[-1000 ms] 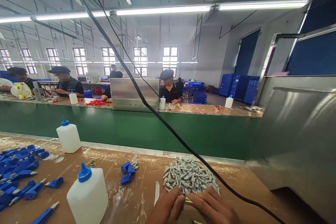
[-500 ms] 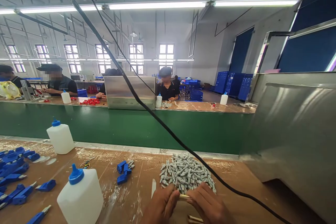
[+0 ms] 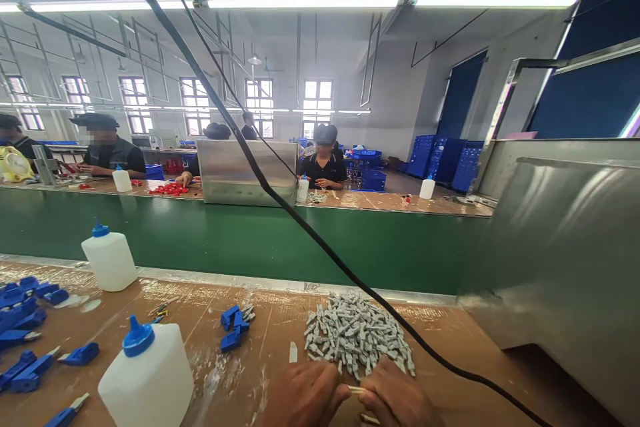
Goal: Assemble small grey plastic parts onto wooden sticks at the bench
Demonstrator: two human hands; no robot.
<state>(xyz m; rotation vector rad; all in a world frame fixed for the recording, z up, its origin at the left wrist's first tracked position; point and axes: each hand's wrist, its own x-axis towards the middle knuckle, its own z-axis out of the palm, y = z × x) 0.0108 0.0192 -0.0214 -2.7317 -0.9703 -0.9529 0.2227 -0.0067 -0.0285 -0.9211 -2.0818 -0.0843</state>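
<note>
Head view: at the near edge of the scuffed tan counter [image 3: 260, 373], the left hand [image 3: 303, 397] and right hand [image 3: 395, 400] were curled nearly closed, their fingertips pinching a thin pale stick [image 3: 356, 389] just in front of a heap of small grey plastic parts [image 3: 357, 333]. To the left stood a white plastic bottle with a blue cap [image 3: 145, 367], near scattered blue plastic pieces [image 3: 231, 328]. A black cable [image 3: 310, 233] crossed the view. Beyond a green panel [image 3: 240, 247], a co-worker [image 3: 324, 167] sat at a facing counter, with blue crates [image 3: 435, 157] and tall windows [image 3: 260, 100] farther across the room.
</note>
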